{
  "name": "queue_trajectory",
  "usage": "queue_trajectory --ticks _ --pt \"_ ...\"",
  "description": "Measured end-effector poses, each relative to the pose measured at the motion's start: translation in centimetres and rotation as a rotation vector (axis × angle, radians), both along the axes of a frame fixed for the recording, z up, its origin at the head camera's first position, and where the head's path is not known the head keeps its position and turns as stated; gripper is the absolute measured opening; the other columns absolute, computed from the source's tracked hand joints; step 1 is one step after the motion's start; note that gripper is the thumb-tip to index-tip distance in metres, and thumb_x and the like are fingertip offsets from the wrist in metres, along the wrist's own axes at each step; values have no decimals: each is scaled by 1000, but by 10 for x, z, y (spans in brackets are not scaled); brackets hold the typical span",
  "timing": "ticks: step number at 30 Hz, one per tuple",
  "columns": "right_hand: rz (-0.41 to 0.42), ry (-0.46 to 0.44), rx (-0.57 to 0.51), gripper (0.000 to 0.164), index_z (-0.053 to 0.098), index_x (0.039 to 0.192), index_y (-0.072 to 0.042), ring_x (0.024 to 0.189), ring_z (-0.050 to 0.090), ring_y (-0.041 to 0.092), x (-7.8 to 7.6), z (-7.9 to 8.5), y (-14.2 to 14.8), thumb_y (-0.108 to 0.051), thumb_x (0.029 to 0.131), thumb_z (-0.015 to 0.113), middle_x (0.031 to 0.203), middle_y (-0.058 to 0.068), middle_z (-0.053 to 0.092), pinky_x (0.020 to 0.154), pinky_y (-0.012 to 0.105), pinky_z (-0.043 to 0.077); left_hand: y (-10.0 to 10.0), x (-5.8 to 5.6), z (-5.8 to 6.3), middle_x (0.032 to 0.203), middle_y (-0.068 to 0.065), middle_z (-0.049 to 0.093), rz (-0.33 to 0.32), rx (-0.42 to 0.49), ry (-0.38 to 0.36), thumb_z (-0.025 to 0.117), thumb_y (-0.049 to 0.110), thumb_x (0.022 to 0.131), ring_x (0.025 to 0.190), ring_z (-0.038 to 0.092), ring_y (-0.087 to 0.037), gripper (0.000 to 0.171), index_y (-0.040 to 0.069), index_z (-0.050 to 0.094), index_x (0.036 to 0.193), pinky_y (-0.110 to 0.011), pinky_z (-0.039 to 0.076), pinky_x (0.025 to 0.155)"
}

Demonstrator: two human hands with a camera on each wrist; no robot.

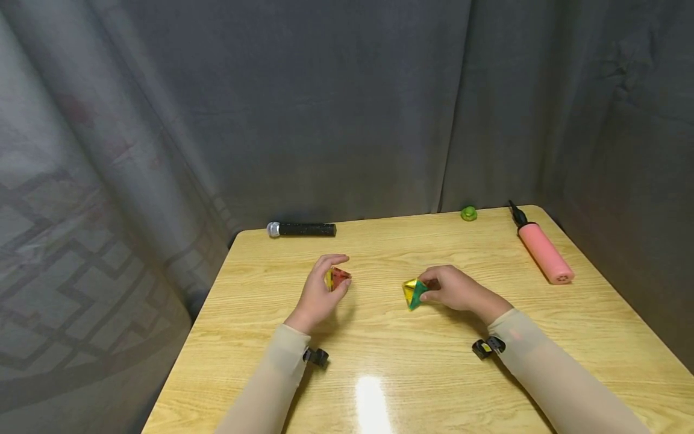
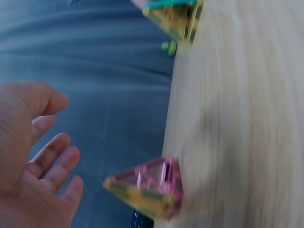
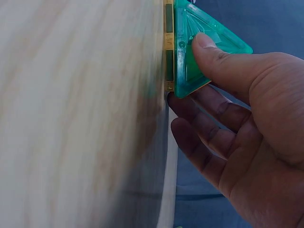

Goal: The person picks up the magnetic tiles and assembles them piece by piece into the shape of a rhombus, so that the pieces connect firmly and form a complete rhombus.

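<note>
A small pyramid of see-through red and yellow triangular magnetic tiles [image 1: 339, 278] stands on the wooden table [image 1: 260, 386]. Around it, but apart from it in the left wrist view, my left hand [image 1: 316, 294] hovers with thumb and fingers spread. My right hand [image 1: 457, 290] holds a second pyramid, of green and yellow triangular magnetic tiles [image 1: 416, 294], at or just above the tabletop. In the right wrist view the thumb presses on the green tile [image 3: 216, 35], while some fingertips are hidden behind the pyramid.
Along the back edge lie a black microphone [image 1: 306, 229] with a silver head and a small green object [image 1: 468, 213]. A pink hand pump [image 1: 544, 252] with a black nozzle lies at the back right. Grey curtains [image 1: 336, 108] surround the table's back and sides.
</note>
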State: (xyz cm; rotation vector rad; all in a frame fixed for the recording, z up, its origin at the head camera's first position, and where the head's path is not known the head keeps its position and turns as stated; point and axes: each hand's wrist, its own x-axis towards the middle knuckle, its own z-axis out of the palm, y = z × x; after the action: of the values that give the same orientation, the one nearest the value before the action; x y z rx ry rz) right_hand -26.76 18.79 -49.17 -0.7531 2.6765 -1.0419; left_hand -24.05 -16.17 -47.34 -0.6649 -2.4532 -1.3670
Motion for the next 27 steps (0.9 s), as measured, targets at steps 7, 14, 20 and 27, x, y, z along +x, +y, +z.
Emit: queue_trajectory --ticks 7,14,20,27 --pt "-20 -61 -48 21 77 114 -14 94 68 13 -1 -3 9 -17 94 81 107 -4 71 83 35 58 -25 -12 -9 149 -3 51 48 26 -96 75 8 98 143 44 -27 52 14 58 147 -59 33 119" --pt "-43 -68 -91 27 75 120 -8 96 67 17 -4 -6 18 -15 95 80 108 1 71 84 38 57 -37 -18 -21 156 -8 45 11 68 -247 72 9 100 148 39 -27 59 13 48 154 -50 26 125" --pt "-43 -70 -99 29 74 122 -7 97 67 18 -4 -8 20 -16 95 80 109 1 71 83 38 57 -41 -19 -28 163 -8 39 -11 67 -338 71 12 102 153 32 -32 63 14 43 159 -52 25 125" --pt "-54 -81 -114 30 74 124 -7 99 67 17 -5 -11 22 -17 96 79 110 1 71 85 39 57 -41 -22 -34 165 -9 39 -22 79 -387 70 11 102 153 31 -33 66 7 40 160 -52 26 125"
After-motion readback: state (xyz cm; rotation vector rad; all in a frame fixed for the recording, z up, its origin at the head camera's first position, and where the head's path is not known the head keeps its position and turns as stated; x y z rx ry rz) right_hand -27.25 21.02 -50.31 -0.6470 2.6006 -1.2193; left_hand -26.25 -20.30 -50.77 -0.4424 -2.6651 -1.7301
